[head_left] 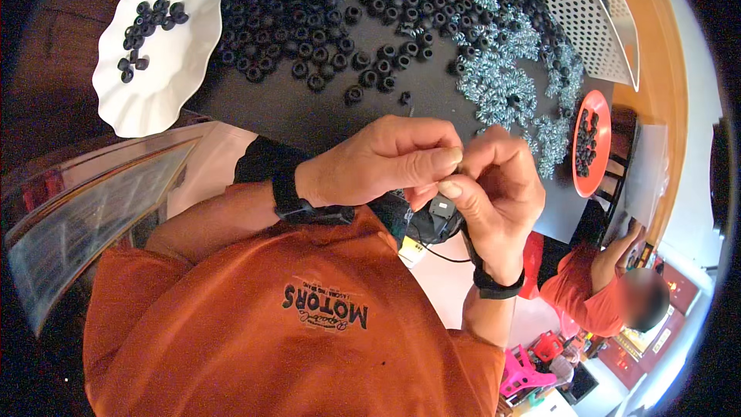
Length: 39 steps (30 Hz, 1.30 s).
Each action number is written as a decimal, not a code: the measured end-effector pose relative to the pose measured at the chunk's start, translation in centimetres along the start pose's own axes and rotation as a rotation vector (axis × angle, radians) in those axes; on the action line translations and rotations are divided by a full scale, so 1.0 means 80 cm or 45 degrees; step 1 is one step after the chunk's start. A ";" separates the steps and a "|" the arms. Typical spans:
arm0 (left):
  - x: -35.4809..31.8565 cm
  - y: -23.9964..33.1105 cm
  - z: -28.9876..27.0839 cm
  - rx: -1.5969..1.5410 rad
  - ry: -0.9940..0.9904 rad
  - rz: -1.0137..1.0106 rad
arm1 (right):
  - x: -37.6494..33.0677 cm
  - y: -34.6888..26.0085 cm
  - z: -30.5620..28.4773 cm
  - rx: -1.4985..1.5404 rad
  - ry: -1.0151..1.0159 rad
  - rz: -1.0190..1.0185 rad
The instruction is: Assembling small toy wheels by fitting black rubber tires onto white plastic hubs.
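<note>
My left hand (pixel 386 156) and my right hand (pixel 505 193) meet over the near edge of the dark table (pixel 255 108). Thumbs and forefingers on both are pinched together, fingertips nearly touching. Whatever they hold is too small and covered to make out. Beyond them spreads a heap of small black round parts (pixel 293 11), each with a hole. Silvery-blue small metal springs (pixel 502 77) lie in a pile to the right of that heap, partly mixed with it. A single black part (pixel 353 94) rests apart, close to my left hand.
A white wavy-edged plate (pixel 174 89) with several black parts stands at the left. An orange-red plate (pixel 603 120) of black parts sits at the right, below a white perforated basket (pixel 579 11). A person in an orange shirt (pixel 583 286) is at the lower right.
</note>
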<state>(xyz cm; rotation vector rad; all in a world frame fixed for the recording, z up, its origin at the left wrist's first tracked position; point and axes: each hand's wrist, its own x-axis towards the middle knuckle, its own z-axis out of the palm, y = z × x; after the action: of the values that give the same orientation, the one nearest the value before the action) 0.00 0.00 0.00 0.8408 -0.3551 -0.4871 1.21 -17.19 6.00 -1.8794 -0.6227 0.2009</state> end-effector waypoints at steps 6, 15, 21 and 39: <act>0.000 0.002 -0.002 -0.165 0.050 0.012 | 0.000 -0.001 0.005 0.015 0.133 -0.100; -0.012 0.007 0.007 -0.268 0.166 -0.155 | -0.005 -0.010 0.020 -0.565 0.180 -0.298; -0.046 0.012 0.006 -0.276 0.104 -0.175 | -0.008 -0.018 0.035 -0.588 0.088 -0.306; -0.083 0.034 -0.018 -0.047 0.375 0.022 | 0.073 0.009 0.047 -1.062 -0.178 0.011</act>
<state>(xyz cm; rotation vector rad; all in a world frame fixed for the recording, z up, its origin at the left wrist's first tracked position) -4.10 6.02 0.49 0.8591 -0.0819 -0.3461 4.77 -11.33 4.76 -2.6833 -0.8784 0.0776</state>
